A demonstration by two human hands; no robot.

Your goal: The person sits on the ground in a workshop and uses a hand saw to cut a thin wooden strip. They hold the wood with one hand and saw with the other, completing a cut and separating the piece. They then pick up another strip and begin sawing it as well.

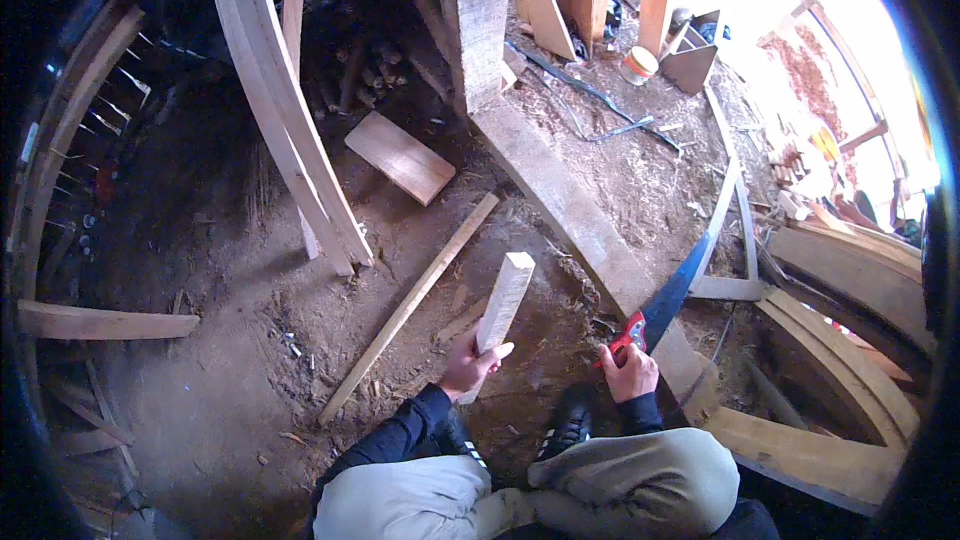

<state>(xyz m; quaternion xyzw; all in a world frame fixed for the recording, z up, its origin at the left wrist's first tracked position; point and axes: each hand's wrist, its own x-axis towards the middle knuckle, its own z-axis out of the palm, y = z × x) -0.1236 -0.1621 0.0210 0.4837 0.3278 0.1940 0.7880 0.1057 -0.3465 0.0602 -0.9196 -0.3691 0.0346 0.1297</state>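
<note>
My left hand [471, 367] is closed around a short square-cut wooden stick [508, 290], which tilts up and away from me. In my right hand [631, 373] is a handsaw [672, 290] with a red handle and a bluish blade. The blade points away to the upper right, over a long flat beam [575, 210] on the ground. Saw and stick are apart. Both hands are just beyond my bent knees.
A thin wooden strip [410, 305] lies on the dirt left of the stick. Beyond it is a short board [400, 156]. Tall planks [285, 110] lean at the left. Curved timbers [840, 360] are stacked at the right, and a small tub [640, 65] stands farther back.
</note>
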